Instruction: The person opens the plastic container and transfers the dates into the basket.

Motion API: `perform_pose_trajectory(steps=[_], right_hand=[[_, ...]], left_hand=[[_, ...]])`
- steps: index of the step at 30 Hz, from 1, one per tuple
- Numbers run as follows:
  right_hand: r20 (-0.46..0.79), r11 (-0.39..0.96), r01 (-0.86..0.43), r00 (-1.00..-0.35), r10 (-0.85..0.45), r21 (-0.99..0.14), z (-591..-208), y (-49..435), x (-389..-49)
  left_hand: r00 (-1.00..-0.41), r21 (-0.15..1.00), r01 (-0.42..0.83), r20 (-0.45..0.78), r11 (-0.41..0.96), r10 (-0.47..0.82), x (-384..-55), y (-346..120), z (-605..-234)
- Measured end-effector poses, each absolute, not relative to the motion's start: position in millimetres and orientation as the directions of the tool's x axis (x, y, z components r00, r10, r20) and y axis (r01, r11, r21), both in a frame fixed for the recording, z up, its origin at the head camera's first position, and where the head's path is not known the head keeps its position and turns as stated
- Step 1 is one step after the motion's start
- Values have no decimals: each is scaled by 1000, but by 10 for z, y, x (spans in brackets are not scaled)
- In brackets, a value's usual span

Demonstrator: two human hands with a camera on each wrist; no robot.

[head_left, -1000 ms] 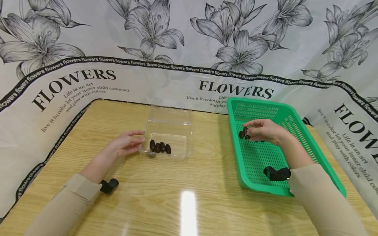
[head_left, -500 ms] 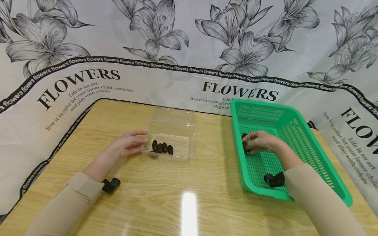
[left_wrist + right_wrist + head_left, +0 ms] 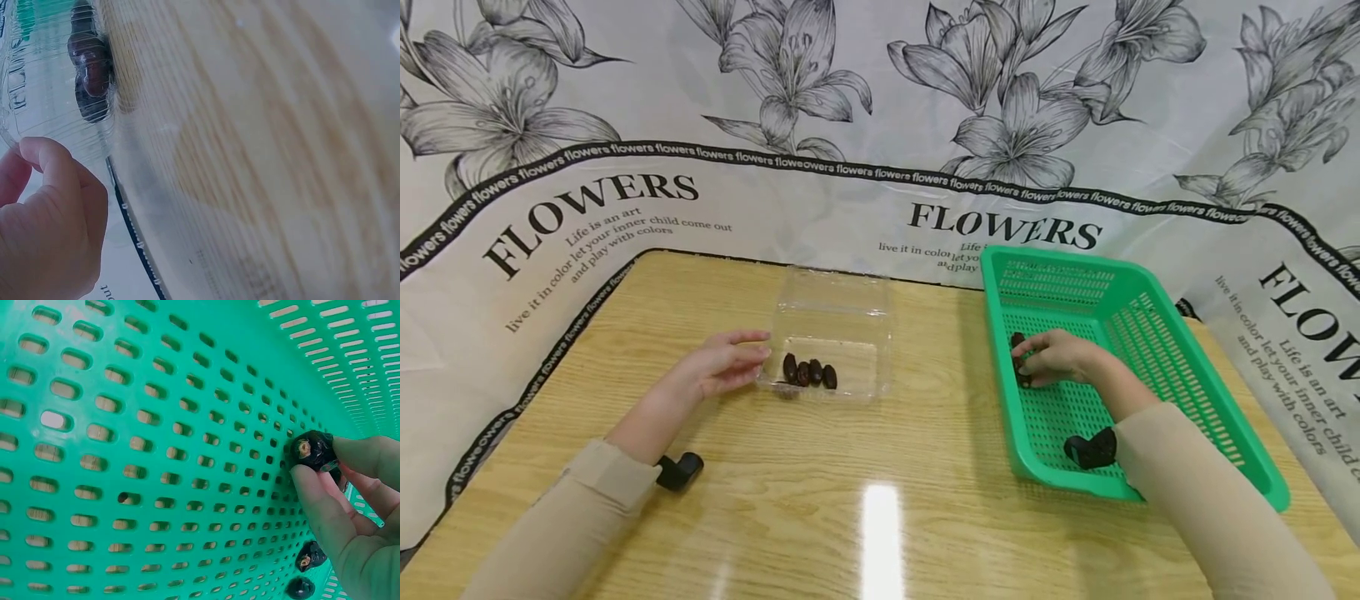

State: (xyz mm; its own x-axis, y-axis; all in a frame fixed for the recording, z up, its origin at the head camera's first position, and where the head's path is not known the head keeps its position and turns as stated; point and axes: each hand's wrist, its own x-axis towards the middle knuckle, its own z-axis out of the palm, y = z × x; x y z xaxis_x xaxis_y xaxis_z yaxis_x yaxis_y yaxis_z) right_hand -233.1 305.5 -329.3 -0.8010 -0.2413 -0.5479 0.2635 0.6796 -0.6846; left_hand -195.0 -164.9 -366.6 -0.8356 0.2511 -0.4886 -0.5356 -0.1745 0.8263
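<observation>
In the head view my left hand [image 3: 726,365] is at the left side of an open clear plastic clamshell box [image 3: 857,367]. The left wrist view shows its thumb and forefinger pinching the rim. Several dark brown dates [image 3: 816,372] lie in a row along the box's near side. Over on the right, my right hand [image 3: 1060,360] reaches down into a green plastic basket [image 3: 1006,400]. Its thumb and fingers pinch a dark date [image 3: 312,450] close against the basket wall. Two more dates [image 3: 310,556] lie below that hand in the right wrist view.
Both things stand on a wood-grain table [image 3: 775,492], the basket close to the back and right. A white flower-printed cloth [image 3: 820,208] hangs behind and along both sides. Black wrist cameras [image 3: 1092,450] hang under the forearms.
My right hand has lowered into the basket, bringing the date it holds close to the left wall. The left hand stays at the box, and the dates there have not shifted.
</observation>
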Motion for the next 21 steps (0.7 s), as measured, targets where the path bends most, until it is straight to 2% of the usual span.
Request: perform_pose_trajectory(steps=[13,21], right_hand=[[-501,682,232,-836,-226,-694,-3192,3029,-2320],[-424,578,228,-876,-229,-784,-2917,3075,-2377]], left_hand=[[-836,825,-536,-490,-178,248,-1943,-1670,-3660],[-834,827,-537,-489,-169,256,-1955,-1667,-3661]])
